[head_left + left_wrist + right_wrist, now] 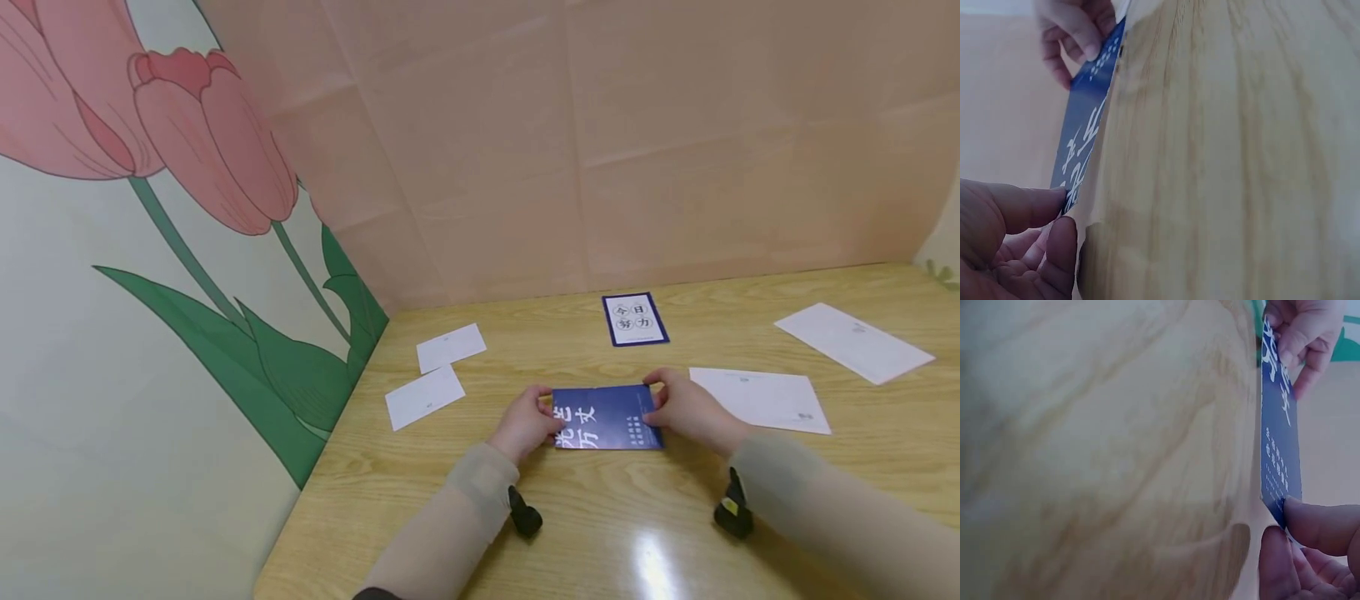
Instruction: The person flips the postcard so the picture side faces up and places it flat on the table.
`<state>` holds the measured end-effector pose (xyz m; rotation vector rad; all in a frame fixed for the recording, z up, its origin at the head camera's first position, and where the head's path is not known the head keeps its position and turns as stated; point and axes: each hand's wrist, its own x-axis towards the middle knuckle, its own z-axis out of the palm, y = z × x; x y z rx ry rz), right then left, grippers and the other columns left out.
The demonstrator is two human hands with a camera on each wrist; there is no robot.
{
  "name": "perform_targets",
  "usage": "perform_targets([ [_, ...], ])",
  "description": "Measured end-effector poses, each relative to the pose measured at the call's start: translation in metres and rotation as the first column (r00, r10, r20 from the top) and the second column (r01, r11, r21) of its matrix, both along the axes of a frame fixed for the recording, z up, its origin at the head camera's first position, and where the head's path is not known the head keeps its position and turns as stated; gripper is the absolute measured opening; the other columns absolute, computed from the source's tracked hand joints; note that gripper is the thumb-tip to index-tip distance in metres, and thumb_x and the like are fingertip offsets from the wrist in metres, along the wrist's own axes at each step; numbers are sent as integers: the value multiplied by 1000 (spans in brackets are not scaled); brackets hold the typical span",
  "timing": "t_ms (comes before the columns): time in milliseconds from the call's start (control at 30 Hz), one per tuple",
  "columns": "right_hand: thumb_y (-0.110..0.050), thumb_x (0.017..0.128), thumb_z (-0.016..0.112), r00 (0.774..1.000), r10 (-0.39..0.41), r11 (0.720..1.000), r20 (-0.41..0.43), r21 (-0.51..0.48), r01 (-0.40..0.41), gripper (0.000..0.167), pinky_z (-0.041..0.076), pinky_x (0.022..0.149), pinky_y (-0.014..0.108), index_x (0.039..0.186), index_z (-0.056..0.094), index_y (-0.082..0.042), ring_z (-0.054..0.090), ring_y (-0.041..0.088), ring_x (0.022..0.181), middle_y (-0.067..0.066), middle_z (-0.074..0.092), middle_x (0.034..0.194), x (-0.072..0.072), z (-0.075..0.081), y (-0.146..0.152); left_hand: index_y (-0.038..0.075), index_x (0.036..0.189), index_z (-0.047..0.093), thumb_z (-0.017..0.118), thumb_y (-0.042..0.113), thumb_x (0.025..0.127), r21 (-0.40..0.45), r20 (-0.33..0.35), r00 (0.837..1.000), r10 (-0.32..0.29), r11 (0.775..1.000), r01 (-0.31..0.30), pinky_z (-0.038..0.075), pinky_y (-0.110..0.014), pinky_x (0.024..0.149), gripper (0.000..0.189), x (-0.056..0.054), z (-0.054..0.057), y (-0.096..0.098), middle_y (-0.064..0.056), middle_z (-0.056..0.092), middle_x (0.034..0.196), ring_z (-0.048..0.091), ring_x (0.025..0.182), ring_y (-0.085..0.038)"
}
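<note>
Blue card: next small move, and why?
Probably lower the blue card level onto the bare stretch of table on its near side. The left hand and right hand pinch its opposite short ends, so it should stay level if they move together, and it looks held slightly above the table, though the exact gap is hard to judge.
</note>
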<state>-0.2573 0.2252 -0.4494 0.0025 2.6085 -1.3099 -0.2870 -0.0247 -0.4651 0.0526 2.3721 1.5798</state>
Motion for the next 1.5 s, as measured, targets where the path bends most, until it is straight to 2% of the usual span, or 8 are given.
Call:
perform_targets([
  [233,-6,81,73,1000,10,997,-7,79,-9,59,43,68,36,130,42,5,53,26,80,15,55,93,-4,-2,-2,12,129,55,77,3,79,-116,-42,999,-8,993,3,48,-30,66,55,-2,-1,-2,-2,58,84,55,75,-16],
  [567,-8,80,74,999,29,991,-35,135,-24,60,45,75,44,128,43,9,55,31,86,21,58,101,-6,-3,-3,10,130,55,76,5,80,-186,-75,997,-32,982,17,47,-31,69,54,-5,-4,-2,1,60,83,57,74,-15],
  [833,-8,80,73,999,35,986,-8,162,-33,62,45,82,49,131,43,11,55,33,92,23,58,107,-3,1,-7,7,128,58,77,11,81,-294,-112,989,-93,954,56,46,-30,70,51,-4,0,-3,2,57,84,54,75,-14],
  [1167,-7,76,76,997,56,971,-48,237,-43,58,42,88,56,123,50,13,56,36,95,27,58,108,-5,-1,-9,2,129,58,75,7,82,-321,-128,983,-131,943,84,46,-34,91,50,-4,0,0,0,62,100,54,92,-13],
  [1233,-7,75,77,997,61,967,-56,249,-46,58,42,89,56,122,51,14,55,36,95,27,59,106,-6,-1,-9,3,130,59,74,8,83,-344,-131,981,-140,935,88,45,-32,91,50,-4,1,1,1,61,98,53,92,-13],
  [1400,-8,74,79,996,70,960,-64,275,-50,57,42,90,56,120,53,14,54,37,94,26,58,105,-6,0,-10,3,125,62,74,9,83,-407,-153,972,-178,908,103,42,-26,77,44,-4,0,2,2,53,83,49,82,-13],
  [1500,-8,75,79,994,76,957,-72,285,-53,55,40,92,58,120,55,13,53,39,98,28,56,109,-6,-2,-11,4,124,63,74,10,83,-421,-162,968,-191,901,107,40,-26,74,43,-4,0,1,3,51,82,48,81,-13],
])
